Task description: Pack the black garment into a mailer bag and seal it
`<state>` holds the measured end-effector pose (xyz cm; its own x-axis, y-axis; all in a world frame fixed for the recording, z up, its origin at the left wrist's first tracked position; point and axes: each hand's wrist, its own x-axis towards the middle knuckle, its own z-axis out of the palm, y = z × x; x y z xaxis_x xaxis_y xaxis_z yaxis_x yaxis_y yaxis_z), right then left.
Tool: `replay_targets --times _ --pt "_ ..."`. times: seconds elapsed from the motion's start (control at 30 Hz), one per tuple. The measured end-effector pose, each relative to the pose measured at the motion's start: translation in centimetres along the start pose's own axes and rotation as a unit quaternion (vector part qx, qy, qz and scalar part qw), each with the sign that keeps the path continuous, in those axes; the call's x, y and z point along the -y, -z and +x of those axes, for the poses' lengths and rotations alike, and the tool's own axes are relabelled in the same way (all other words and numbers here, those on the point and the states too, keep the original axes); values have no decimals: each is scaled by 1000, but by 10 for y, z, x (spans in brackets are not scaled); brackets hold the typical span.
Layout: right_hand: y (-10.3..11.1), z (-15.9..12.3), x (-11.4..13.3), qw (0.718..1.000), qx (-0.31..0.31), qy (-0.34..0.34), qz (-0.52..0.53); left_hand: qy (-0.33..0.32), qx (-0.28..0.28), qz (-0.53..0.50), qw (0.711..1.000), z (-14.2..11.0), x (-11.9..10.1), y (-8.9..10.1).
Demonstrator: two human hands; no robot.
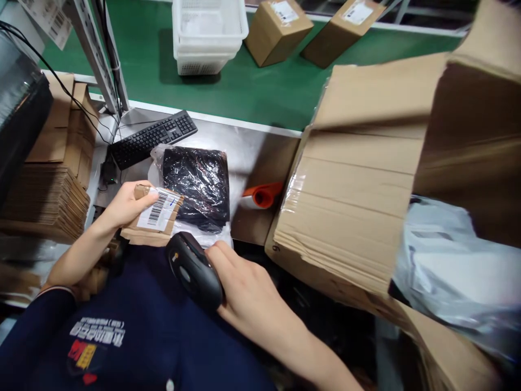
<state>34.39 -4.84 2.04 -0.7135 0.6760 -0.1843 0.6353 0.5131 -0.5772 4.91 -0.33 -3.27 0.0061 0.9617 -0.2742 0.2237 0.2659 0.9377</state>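
Note:
My left hand grips a small flat cardboard box with a white barcode label facing up, thumb on the label's edge. My right hand is wrapped round a black handheld barcode scanner, whose head points at the label from just below it. Right behind the box lies a dark garment in a clear plastic bag on the grey worktop.
A black keyboard lies at the back left. Flat cardboard stacks stand at the left. A big open carton with plastic-wrapped goods fills the right. Behind is a green conveyor with white baskets and two boxes. An orange roll lies by the carton.

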Motion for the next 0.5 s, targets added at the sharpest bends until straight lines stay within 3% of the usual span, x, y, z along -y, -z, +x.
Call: replay_targets --times 0.17,0.23,0.3,0.37,0.4,0.5 --pt "-6 -3 -3 998 -46 5 54 12 30 0 999 11 2 7" --pt "-15 3 -17 989 -95 -6 117 19 32 -5 999 17 5 9" --pt "-34 16 -48 965 -179 -54 183 31 36 -17 999 22 12 9" --pt "-61 32 -94 915 -291 -147 236 51 38 -41 997 20 23 6" --pt "-73 41 -119 873 -358 -208 258 61 35 -57 996 17 28 3" --pt "-92 68 -194 774 -437 -321 327 80 4 -114 990 -1 46 -8"
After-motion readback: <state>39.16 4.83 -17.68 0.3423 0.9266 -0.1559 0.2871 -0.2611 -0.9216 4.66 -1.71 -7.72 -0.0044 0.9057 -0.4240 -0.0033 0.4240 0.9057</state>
